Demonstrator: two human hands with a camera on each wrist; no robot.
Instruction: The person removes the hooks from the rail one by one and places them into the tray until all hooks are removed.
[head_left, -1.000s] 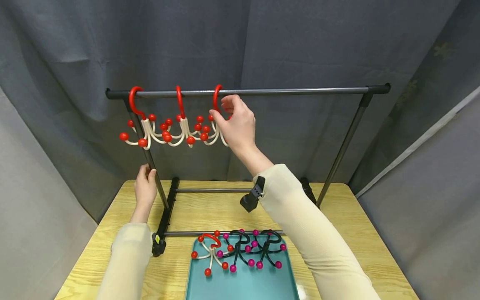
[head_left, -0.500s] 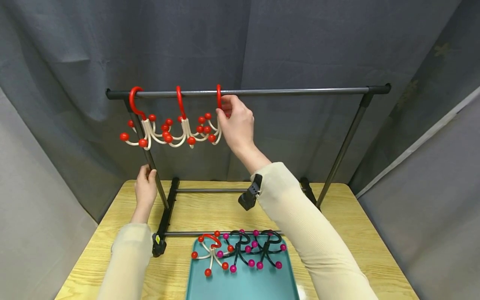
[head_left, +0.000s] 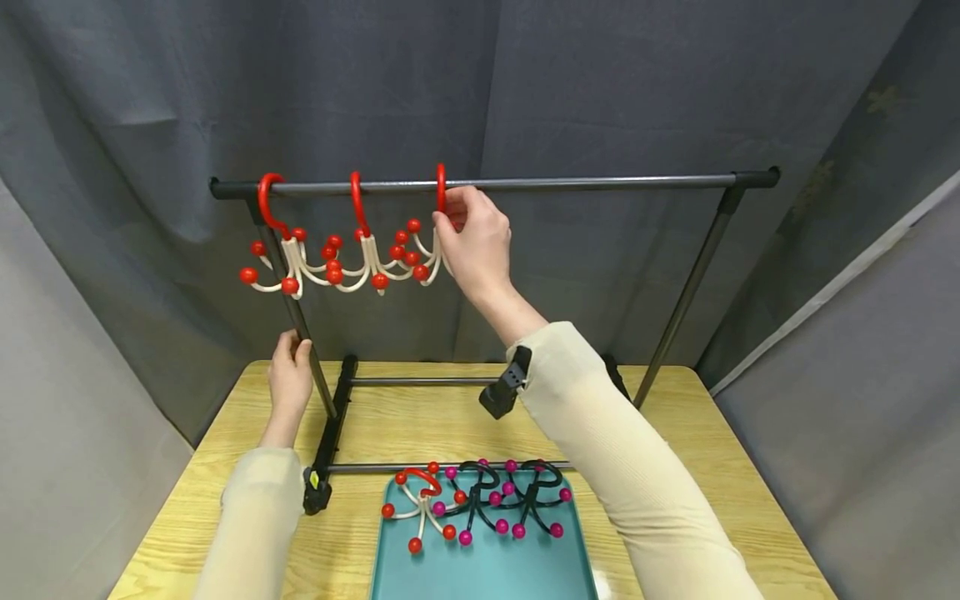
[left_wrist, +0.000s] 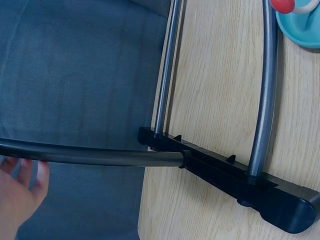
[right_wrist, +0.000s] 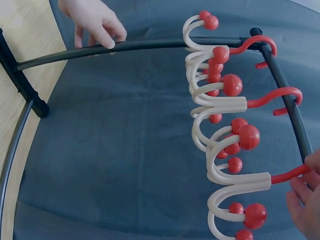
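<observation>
A black metal rack's top bar (head_left: 600, 181) carries three white hangers with red hooks and red ball tips. My right hand (head_left: 452, 218) pinches the red hook of the third hanger (head_left: 441, 187), the rightmost one; its white arms (right_wrist: 235, 182) hang below my fingertips (right_wrist: 300, 192). The other two hangers (head_left: 330, 262) hang to its left. My left hand (head_left: 295, 348) grips the rack's left upright post (head_left: 303, 329), which also shows in the left wrist view as the post (left_wrist: 100, 156) above my palm (left_wrist: 17, 195).
A teal tray (head_left: 487, 571) at the table's front holds one more red-and-white hanger (head_left: 420, 504) and some black hangers with magenta tips (head_left: 517, 496). The rack's black foot (left_wrist: 235, 182) stands on the wooden table (head_left: 720, 450). Grey curtains close in all around.
My right hand has turned the third hanger's hook edge-on and shifted it slightly right and up on the bar. The left hand has stayed on the post.
</observation>
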